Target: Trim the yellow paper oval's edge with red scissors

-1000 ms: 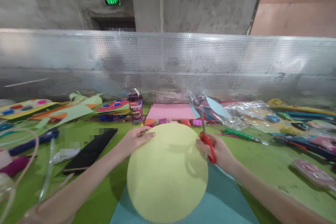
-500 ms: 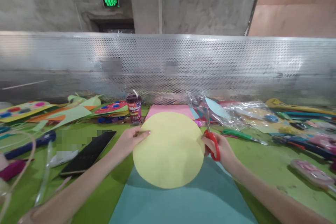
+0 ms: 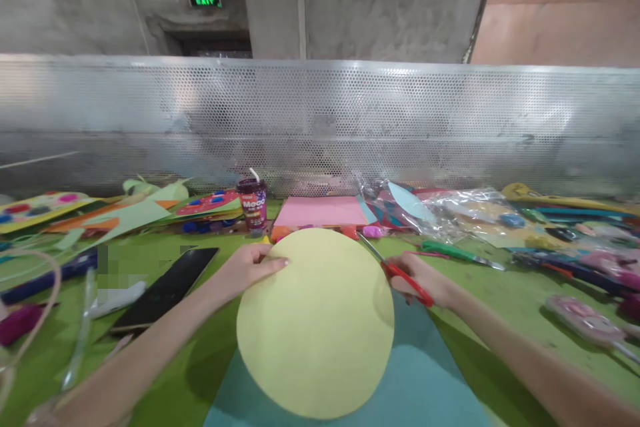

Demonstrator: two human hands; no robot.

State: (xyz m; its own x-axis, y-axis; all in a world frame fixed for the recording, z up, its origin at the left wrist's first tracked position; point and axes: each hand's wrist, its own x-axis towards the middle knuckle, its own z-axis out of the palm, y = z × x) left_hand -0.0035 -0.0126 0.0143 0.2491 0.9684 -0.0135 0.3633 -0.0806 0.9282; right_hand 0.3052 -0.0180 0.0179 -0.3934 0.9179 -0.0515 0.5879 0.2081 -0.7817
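A large pale yellow paper circle (image 3: 315, 323) is held above a teal sheet (image 3: 425, 387) on the green table. My left hand (image 3: 247, 267) pinches the circle's upper left edge, thumb under and fingers on top. My right hand (image 3: 423, 279) is closed round the red handles of a pair of scissors (image 3: 400, 271), whose blades point up and left just past the circle's right edge. The right hand's fingers are partly hidden behind the handles.
A black phone (image 3: 165, 288) lies left of my left arm. Behind the circle stand a drink cup (image 3: 253, 203) and a pink paper stack (image 3: 323, 211). Coloured paper cut-outs (image 3: 125, 213) lie at the left, plastic bags (image 3: 465, 213) and pens at the right. A perforated metal screen (image 3: 320, 120) borders the table.
The yellow circle dropped back toward me and tilted flatter, after being raised half a second ago. The scissors swung from upright to pointing left, with the right hand lowered beside the circle's edge.
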